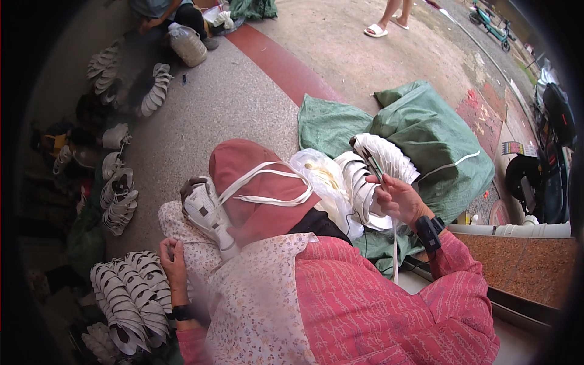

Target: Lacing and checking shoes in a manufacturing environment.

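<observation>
The right hand is raised over the lap, its fingers closed in a pinch on a thin dark tool that points up and to the left. The tool's tip lies against a fanned stack of white shoe uppers, which rests on a green sack on the floor. A white strap hangs down from below that hand. A dark wrist device sits on the right wrist.

The left hand is low on the left, fingers curled loosely against the floral apron; I cannot tell whether it holds anything. Just beside it, a white shoe piece on a last lies tilted across the lap, touching a dusty red cloth with loops of white strap over it. A clear plastic bag lies between the red cloth and the uppers.

On the speckled floor to the left are more stacks of white uppers, with others further up. At the top a seated person is next to a plastic jug, and another person's sandalled foot stands on the ground beyond
</observation>
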Motion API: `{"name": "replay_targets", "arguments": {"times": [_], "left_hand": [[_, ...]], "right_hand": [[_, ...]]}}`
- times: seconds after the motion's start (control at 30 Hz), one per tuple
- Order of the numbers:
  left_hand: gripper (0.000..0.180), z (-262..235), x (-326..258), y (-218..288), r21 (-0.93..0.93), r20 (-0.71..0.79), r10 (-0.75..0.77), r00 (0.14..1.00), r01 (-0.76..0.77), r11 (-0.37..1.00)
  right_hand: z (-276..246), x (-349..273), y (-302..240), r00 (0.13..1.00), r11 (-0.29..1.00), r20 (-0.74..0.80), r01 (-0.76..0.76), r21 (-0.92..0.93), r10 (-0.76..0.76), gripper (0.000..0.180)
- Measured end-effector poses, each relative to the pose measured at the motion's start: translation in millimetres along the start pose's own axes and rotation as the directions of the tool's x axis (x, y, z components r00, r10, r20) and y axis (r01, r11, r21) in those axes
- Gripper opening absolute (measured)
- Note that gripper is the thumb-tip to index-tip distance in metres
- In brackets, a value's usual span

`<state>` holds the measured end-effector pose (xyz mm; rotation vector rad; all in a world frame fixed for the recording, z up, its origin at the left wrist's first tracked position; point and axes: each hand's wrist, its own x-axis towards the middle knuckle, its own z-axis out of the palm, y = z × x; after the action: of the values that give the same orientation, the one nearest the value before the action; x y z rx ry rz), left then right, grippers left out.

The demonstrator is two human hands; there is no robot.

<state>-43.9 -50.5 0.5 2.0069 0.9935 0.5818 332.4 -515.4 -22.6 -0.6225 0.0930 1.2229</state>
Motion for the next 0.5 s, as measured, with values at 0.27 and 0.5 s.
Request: {"name": "replay_targets", "arguments": {"times": [0.27, 0.5], "left_hand": [[0.011, 1.3, -1.0, 7.3, -0.033, -0.018, -0.034, 0.999, 0.033, 0.999], [0.005, -14.6, 6.8, -5.6, -0.141, 0.02, 0.008, 1.0, -0.005, 0.99]], "right_hand": [[20.9, -0.1, -11.7, 0.998, 0.998, -0.057, 0.03, 0.059, -0.027, 0.046], [-9.8, -13.0, 33.5, 0.944, 0.905, -0.324, -0.193, -0.38, 0.065, 0.035]]}}
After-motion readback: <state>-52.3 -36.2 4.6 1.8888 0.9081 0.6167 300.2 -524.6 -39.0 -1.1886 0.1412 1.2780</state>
